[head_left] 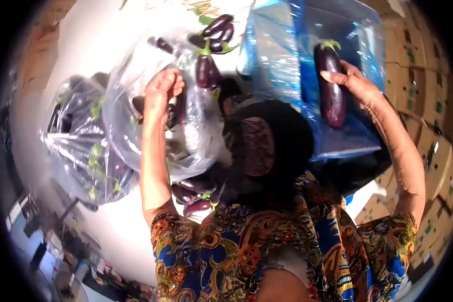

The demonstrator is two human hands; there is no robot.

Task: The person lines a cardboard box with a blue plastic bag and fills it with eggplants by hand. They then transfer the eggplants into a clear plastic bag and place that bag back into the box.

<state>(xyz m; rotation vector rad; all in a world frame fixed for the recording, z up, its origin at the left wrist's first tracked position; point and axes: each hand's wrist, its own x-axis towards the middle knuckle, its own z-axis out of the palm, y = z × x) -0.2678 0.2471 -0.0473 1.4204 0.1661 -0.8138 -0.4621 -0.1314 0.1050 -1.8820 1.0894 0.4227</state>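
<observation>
My right hand point(357, 85) grips a long, dark purple eggplant point(332, 103) with a green cap, thumb across its side. The eggplant is over a box lined with blue-tinted clear plastic point(277, 55). My left hand point(162, 88) is at the mouth of a large clear plastic bag point(123, 108), its fingers curled closed. Whatever those fingers hold, if anything, cannot be made out. Dark eggplants show inside the bag near that hand. Just right of the bag lies another eggplant point(206, 71) with a green stem.
A second clear bag with eggplants point(78, 156) sits at the left on the white table point(105, 231). Several loose eggplants point(219, 30) lie at the back, and more point(194, 194) lie near my body. Stacked cardboard boxes point(418, 95) line the right side.
</observation>
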